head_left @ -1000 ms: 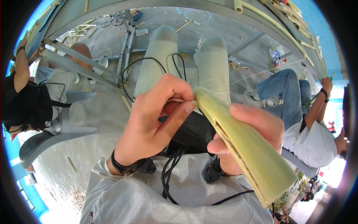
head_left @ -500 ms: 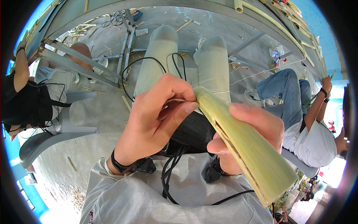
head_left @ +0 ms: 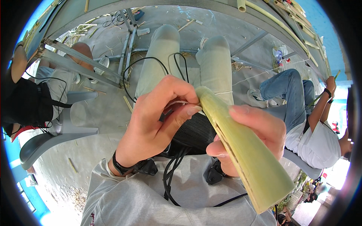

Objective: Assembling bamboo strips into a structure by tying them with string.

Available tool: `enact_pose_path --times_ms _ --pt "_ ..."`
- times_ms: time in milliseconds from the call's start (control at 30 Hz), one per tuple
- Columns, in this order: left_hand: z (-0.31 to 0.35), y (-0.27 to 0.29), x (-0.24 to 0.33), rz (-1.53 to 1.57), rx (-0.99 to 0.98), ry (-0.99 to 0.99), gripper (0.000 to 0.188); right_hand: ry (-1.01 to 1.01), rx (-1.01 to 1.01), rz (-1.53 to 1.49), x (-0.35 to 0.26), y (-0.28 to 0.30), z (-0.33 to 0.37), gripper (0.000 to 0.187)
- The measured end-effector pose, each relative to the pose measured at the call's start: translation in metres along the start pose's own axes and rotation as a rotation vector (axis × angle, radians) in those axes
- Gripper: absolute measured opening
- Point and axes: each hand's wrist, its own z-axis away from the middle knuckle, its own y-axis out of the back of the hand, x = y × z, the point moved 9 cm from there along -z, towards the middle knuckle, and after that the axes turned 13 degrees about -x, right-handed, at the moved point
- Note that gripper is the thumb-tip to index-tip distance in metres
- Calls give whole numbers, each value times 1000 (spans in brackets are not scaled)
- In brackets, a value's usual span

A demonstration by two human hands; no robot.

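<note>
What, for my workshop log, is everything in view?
split stalk: one, pale green, right of centre
pale strand: one, whitish, centre
table: at least one, grey, top
tubes: several, pale yellow, on table
chairs: at least two, grey, both sides
co-workers: at least two, black or white tops, sides
cables: several, black, lap and chest
scraps: many, yellowish, on grey floor
left hand: one, bare, pinching strand
right hand: one, bare, gripping stalk
legs: two, pale trousers, upper centre
shirt: one, light grey, bottom

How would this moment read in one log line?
right hand: holding green stalk; left hand: pinching at its narrow end; stalk: slit lengthwise
</note>
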Motion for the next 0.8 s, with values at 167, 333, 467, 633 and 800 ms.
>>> enact_pose_path --times_ms 167,333,467,633,800 --pt "2 2 -2 96 50 -16 18 42 -12 76 -5 -2 0 60" --pt "0 -2 -1 46 -19 -22 20 -44 64 -37 1 0 -2 60" --pt "1 -2 0 56 -26 13 20 -75 123 -66 3 1 -2 62" --pt "1 0 1 53 -39 37 21 -86 115 -118 7 0 -1 65" --pt "1 0 1 65 -22 12 21 -104 140 -136 10 2 1 65"
